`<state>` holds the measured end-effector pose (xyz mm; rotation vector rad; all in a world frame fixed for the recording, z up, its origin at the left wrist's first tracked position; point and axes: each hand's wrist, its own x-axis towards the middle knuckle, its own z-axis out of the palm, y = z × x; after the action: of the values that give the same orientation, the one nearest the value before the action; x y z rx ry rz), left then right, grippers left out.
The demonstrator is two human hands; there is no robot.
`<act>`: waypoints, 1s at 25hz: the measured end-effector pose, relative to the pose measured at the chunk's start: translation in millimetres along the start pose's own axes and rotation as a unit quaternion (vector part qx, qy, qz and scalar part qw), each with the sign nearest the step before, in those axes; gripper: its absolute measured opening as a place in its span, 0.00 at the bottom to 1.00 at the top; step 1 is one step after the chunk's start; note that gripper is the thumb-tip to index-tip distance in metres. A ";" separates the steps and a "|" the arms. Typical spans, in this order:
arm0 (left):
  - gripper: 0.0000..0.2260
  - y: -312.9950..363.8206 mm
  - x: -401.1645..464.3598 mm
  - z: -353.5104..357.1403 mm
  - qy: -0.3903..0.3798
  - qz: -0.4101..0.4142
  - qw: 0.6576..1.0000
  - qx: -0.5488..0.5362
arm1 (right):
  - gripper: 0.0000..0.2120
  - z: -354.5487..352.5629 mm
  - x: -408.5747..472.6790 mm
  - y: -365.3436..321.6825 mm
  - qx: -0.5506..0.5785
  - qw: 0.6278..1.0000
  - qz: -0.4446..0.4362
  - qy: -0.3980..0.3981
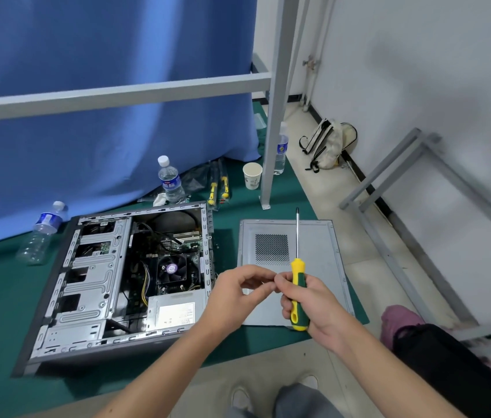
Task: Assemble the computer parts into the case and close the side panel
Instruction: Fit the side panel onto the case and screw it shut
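Note:
An open grey computer case (87,285) lies on its side on the green mat, showing the motherboard, a CPU fan (172,270) and a power supply (174,312). To its right the detached side panel (313,245) lies flat, inner face up. My right hand (307,306) grips a yellow-and-green screwdriver (297,285) by its handle, shaft pointing up and away. My left hand (232,294) is beside it with fingers curled, its fingertips meeting those of the right hand; whether something small is pinched there is hidden.
Three water bottles stand or lie around the mat: one (40,233) left of the case, one (170,179) behind it, one (280,149) by a grey metal post (271,146). A paper cup (252,175), two packed screwdrivers (218,188), a backpack (327,144) and a leaning metal frame (394,188) surround the area.

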<state>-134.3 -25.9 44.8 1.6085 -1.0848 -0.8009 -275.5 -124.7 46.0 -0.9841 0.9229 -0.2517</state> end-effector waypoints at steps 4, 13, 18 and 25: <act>0.06 7.8 -4.8 5.4 0.029 0.016 0.999 0.000 | 0.08 0.7 -7.3 -6.3 -0.040 0.999 -0.008 0.008; 0.08 5.6 -3.4 0.2 0.053 0.012 0.996 -0.076 | 0.06 5.5 -9.9 -18.7 -0.137 0.989 -0.060 0.016; 0.08 4.4 -4.0 -7.2 0.050 0.035 0.998 -0.028 | 0.06 7.5 -6.1 -24.1 -0.116 0.991 -0.059 -0.009; 0.06 2.2 -4.4 -12.1 0.065 -0.004 0.997 -0.051 | 0.05 14.1 -1.8 -31.8 -0.240 0.966 -0.094 -0.006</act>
<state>-125.8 -17.6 50.4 1.5570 -0.9311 -0.7360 -259.2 -133.0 75.6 -1.5228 0.8990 -0.1831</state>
